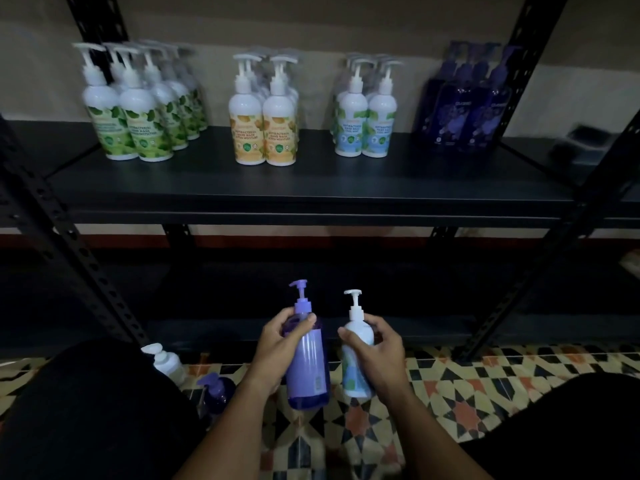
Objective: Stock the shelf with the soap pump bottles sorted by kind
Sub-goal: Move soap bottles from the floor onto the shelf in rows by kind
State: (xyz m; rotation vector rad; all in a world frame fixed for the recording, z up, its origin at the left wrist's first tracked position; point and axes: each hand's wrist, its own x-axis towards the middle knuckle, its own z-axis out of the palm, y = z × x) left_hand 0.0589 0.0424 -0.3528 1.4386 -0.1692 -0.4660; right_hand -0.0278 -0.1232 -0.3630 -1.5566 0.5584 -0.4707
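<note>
My left hand (277,344) grips a purple bottle (307,362) around its upper body, fingers curled round the far side and the thumb across the front near the shoulder. Its long axis runs nearly upright, tilted a little so the purple pump head points up and away from me toward the shelf. My right hand (379,355) holds a white bottle with a blue label (356,362) the same way, fingers wrapped round the shoulder, pump up, base toward the floor; the two bottles stand side by side, close but apart, both held in the air above the patterned tile floor (485,386).

On the black shelf (311,188) above, four groups stand upright, pumps up: green-label bottles (138,126) at the left, orange-label bottles (263,129) next, blue-label bottles (367,123) after them, and dark purple bottles (467,112) at the right (this last group is blurred, so I cannot count them).

Down by my left knee another white bottle (166,362) and another purple bottle (214,389) sit on the floor, partly hidden; they look tilted, though the dim light makes that uncertain.
</note>
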